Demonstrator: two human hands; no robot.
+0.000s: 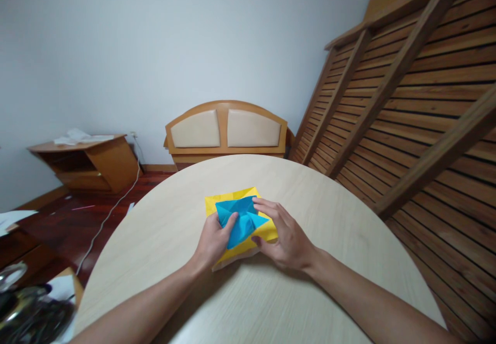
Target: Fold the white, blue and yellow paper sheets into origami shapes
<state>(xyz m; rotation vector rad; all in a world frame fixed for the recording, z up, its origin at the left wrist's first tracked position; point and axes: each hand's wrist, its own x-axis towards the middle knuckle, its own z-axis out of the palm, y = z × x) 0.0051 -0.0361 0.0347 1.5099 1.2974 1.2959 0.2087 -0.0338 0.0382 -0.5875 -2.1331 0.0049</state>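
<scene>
While the left hand [212,240] pinches the near-left edge of a folded blue paper square [240,220] and the right hand [281,236] grips its right corner, the piece rests on yellow paper sheets [267,232] — mid-way across a round, pale wooden table [329,215].

The folded paper [241,219] is bright blue, lying on yellow paper [232,199]. The round table [310,282] shows pale beige wood grain. The far headboard [227,127] is orange-brown with cream panels; the wall [155,49] is plain white.
</scene>
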